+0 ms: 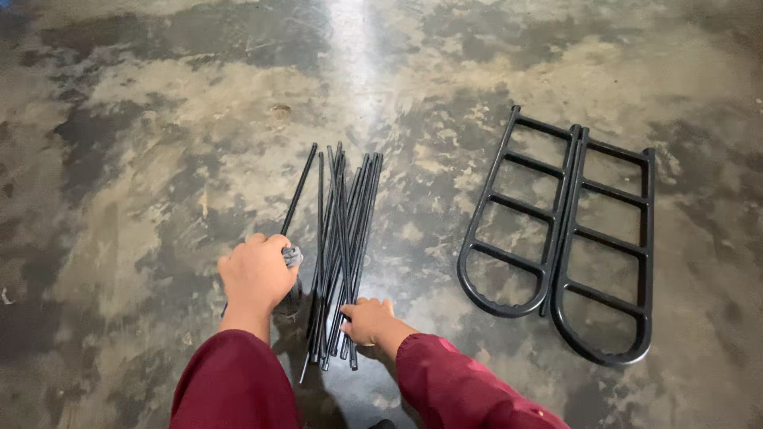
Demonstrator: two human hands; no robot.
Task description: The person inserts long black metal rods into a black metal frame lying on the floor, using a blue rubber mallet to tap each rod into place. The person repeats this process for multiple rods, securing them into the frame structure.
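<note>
Both arms, in dark red sleeves, are reaching up from the bottom centre of the frame toward a bundle of thin black metal rods (343, 238) lying on the mottled concrete floor (135, 159) at mid-frame. The left hand (256, 274) is curling knuckles-up, fingers clenched around one rod (300, 191) angled away from the bundle's left side, with a small grey piece (292, 256) showing at its grip. The right hand (367, 320) is resting palm-down, fingers loosely bent, touching the bundle's near ends. Two black ladder-like frames (568, 230) are lying side by side at the right
</note>
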